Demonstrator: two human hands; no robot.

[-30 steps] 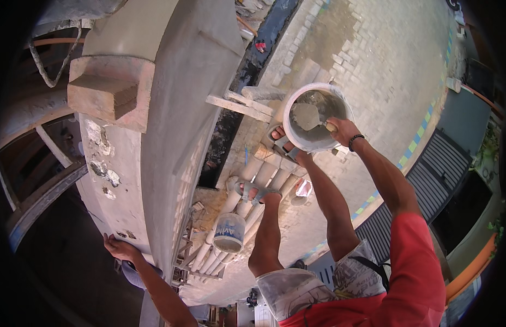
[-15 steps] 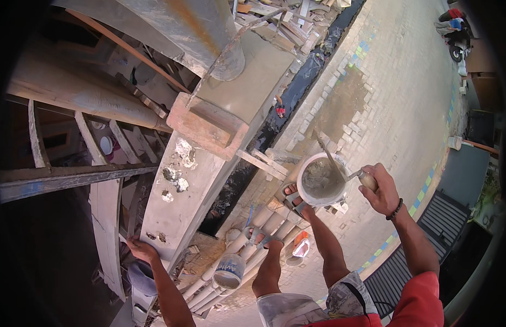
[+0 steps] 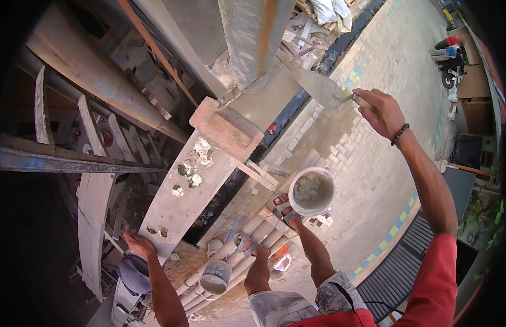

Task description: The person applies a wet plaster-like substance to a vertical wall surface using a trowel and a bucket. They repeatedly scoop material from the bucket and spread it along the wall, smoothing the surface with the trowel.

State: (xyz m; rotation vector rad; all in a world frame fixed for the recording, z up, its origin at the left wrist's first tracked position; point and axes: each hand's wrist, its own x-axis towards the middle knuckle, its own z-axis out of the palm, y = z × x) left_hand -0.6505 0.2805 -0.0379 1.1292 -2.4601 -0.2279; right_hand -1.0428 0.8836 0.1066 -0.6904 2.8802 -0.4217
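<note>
My right hand (image 3: 379, 111) is closed on the handle of a trowel, its broad blade (image 3: 321, 90) raised near the top of a grey concrete beam (image 3: 201, 193), where wet-looking plaster (image 3: 272, 101) lies beside a reddish block (image 3: 220, 128). My left hand (image 3: 139, 244) grips the beam's lower left edge, above a dark blue-grey object (image 3: 134, 272). A bucket of grey mortar (image 3: 313, 191) stands below my right hand, by my sandalled feet.
Several pale pipes (image 3: 258, 234) lie under my feet, near a smaller bucket (image 3: 214, 280). A dark drainage ditch (image 3: 204, 223) runs past the beam. Wooden framework (image 3: 86, 131) is left, a rust-streaked metal column (image 3: 247, 32) ahead. A parked motorbike (image 3: 449, 73) is far right.
My right hand has lifted the trowel out of the bucket and moved it up and forward toward the beam's top. The view has swung forward; my left hand stays on the edge.
</note>
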